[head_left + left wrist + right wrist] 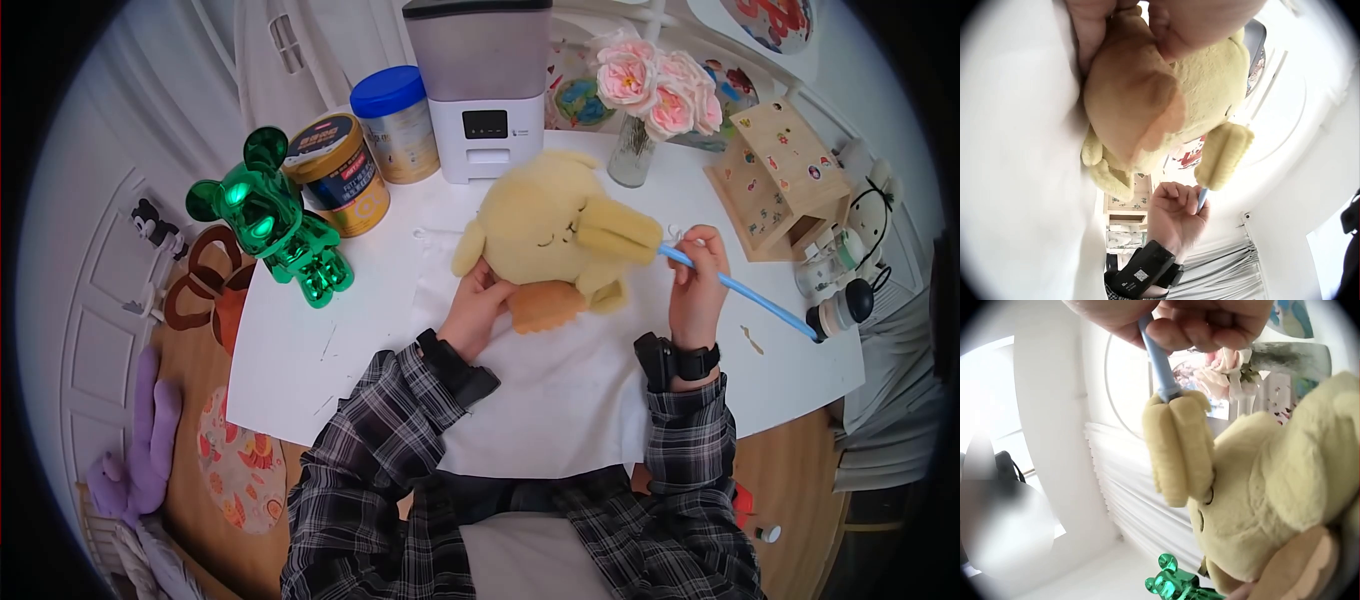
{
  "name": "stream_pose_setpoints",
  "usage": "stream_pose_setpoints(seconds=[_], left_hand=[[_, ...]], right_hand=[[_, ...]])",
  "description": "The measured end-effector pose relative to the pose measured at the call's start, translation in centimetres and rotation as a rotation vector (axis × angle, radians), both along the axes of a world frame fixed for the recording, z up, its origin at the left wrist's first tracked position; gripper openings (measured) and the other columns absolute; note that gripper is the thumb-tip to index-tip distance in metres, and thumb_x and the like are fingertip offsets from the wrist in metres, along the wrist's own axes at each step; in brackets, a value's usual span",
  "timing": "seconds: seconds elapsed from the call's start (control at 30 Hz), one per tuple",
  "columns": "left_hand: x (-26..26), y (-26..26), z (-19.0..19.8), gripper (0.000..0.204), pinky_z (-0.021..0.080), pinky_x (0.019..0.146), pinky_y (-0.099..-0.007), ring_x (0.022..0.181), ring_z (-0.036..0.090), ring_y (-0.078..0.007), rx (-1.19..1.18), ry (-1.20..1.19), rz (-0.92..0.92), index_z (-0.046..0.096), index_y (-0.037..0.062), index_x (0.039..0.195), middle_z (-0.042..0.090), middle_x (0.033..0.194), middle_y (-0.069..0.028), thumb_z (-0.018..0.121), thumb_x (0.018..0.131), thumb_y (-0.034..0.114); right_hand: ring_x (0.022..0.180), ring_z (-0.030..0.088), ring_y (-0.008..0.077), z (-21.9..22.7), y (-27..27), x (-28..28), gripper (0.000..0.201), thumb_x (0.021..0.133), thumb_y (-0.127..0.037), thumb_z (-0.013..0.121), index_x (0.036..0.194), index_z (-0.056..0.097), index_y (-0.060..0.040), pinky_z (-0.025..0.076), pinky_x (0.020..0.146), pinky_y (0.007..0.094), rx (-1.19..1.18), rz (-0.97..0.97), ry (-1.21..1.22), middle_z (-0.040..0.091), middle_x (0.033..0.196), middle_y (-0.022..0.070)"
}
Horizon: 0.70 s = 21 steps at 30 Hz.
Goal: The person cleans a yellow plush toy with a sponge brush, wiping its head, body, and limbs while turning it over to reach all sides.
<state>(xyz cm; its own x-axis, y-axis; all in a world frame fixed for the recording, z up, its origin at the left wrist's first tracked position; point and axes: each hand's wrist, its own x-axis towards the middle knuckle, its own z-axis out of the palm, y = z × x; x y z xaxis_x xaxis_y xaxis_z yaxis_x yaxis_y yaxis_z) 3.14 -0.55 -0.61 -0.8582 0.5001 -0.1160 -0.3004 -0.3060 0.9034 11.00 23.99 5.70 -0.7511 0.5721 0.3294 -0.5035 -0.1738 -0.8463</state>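
Observation:
A yellow plush toy (525, 220) with stitched closed eyes and an orange scalloped piece (545, 305) leans over a white cloth (540, 420). My left hand (478, 308) grips it low on its side, the thumb lying on the front by the orange piece. In my right hand (697, 290) is the blue handle (745, 290) of a duster, pinched between thumb and fingers. Its fluffy yellow head (1175, 450), grooved lengthwise, overlaps the toy's face in the head view and lies right at the face in the right wrist view.
On the white table (300, 390), a shiny green bear figure (275, 220) and two cans (345, 180) stand left. A pet feeder (490, 80) is behind the toy. A vase of pink roses (635, 150) and a wooden house (785, 180) stand right.

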Motion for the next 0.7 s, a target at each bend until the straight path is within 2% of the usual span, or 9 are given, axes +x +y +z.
stream_pose_setpoints(seconds=[0.03, 0.07, 0.17, 0.27, 0.37, 0.5, 0.53, 0.63, 0.7], left_hand=[[-0.1, 0.0, -0.2, 0.038, 0.046, 0.093, -0.0325, 0.111, 0.055, -0.0133, 0.001, 0.006, 0.019, 0.048, 0.0098, 0.127, 0.056, 0.119, -0.0006, 0.054, 0.089, 0.007], [-0.3, 0.0, -0.4, 0.037, 0.047, 0.092, -0.0319, 0.11, 0.055, -0.0132, 0.0, 0.011, 0.037, 0.049, 0.0097, 0.126, 0.057, 0.118, -0.0004, 0.053, 0.089, 0.006], [-0.6, -0.2, -0.4, 0.042, 0.046, 0.094, -0.0329, 0.112, 0.054, -0.0144, -0.009, 0.031, 0.029, 0.044, 0.009, 0.13, 0.054, 0.122, -0.0024, 0.053, 0.089, 0.006], [-0.7, -0.3, -0.1, 0.045, 0.046, 0.094, -0.0332, 0.112, 0.053, -0.0148, -0.017, 0.033, 0.03, 0.042, 0.0085, 0.132, 0.053, 0.124, -0.0033, 0.054, 0.089, 0.006], [-0.6, -0.4, -0.4, 0.038, 0.046, 0.093, -0.0313, 0.11, 0.055, -0.013, -0.036, 0.038, 0.043, 0.047, 0.0086, 0.128, 0.056, 0.121, -0.0018, 0.053, 0.09, 0.006], [-0.7, -0.3, 0.3, 0.035, 0.046, 0.093, -0.0304, 0.11, 0.056, -0.0125, -0.064, 0.028, 0.065, 0.049, 0.0073, 0.125, 0.058, 0.12, -0.0017, 0.053, 0.09, 0.007], [-0.9, -0.5, 0.2, 0.039, 0.047, 0.092, -0.0304, 0.109, 0.056, -0.0129, -0.074, 0.041, 0.055, 0.047, 0.0074, 0.128, 0.057, 0.12, -0.0024, 0.054, 0.09, 0.007], [-1.2, -0.9, 0.2, 0.046, 0.048, 0.09, -0.03, 0.107, 0.057, -0.0137, -0.1, 0.081, 0.037, 0.043, 0.0066, 0.133, 0.056, 0.122, -0.0044, 0.056, 0.088, 0.008], [-1.0, -0.8, 0.7, 0.046, 0.048, 0.09, -0.0294, 0.107, 0.057, -0.0139, -0.109, 0.113, 0.045, 0.043, 0.005, 0.133, 0.056, 0.122, -0.0053, 0.056, 0.088, 0.007]], right_hand=[[0.054, 0.034, 0.0037, 0.0, 0.3, 0.0, 0.007, 0.084, -0.004, 0.05, 0.09, 0.055, -0.0048, 0.027, 0.053, 0.0184, 0.046, -0.102, -0.009, 0.041, 0.061, -0.0043], [0.053, 0.034, 0.0029, -0.3, 0.4, -0.2, 0.005, 0.087, -0.006, 0.052, 0.087, 0.056, -0.004, 0.024, 0.05, 0.0177, 0.048, -0.108, 0.019, 0.041, 0.061, -0.0046], [0.055, 0.037, 0.0035, 0.2, -1.2, 0.7, 0.008, 0.09, -0.009, 0.053, 0.09, 0.057, -0.0025, 0.028, 0.052, 0.0174, 0.161, -0.242, 0.065, 0.044, 0.064, -0.0044], [0.057, 0.042, 0.0047, 1.1, -4.0, 0.8, 0.011, 0.092, -0.011, 0.053, 0.092, 0.059, -0.0017, 0.034, 0.055, 0.0178, 0.13, 0.019, 0.128, 0.049, 0.067, -0.0036], [0.059, 0.045, 0.006, 0.9, -3.5, 0.9, 0.01, 0.091, -0.01, 0.053, 0.092, 0.059, -0.0013, 0.037, 0.058, 0.0187, 0.299, 0.132, -0.08, 0.052, 0.07, -0.0023], [0.058, 0.044, 0.0049, 0.0, -0.3, 0.4, 0.014, 0.089, -0.006, 0.048, 0.086, 0.061, -0.001, 0.034, 0.053, 0.0189, 0.298, -0.011, -0.089, 0.052, 0.07, -0.0022], [0.057, 0.043, 0.0047, -0.1, 0.2, 0.5, 0.016, 0.088, -0.004, 0.046, 0.083, 0.061, -0.0011, 0.032, 0.051, 0.0189, 0.355, -0.098, -0.127, 0.052, 0.07, -0.0015], [0.06, 0.046, 0.0065, 0.3, -0.1, 0.9, 0.015, 0.089, -0.006, 0.047, 0.086, 0.061, -0.0013, 0.036, 0.056, 0.0196, 0.317, -0.197, -0.105, 0.053, 0.071, -0.0004], [0.063, 0.048, 0.0079, 0.9, -2.1, 0.5, 0.015, 0.09, -0.007, 0.048, 0.089, 0.061, -0.0014, 0.038, 0.061, 0.0207, 0.226, -0.082, 0.034, 0.054, 0.071, 0.0003]])
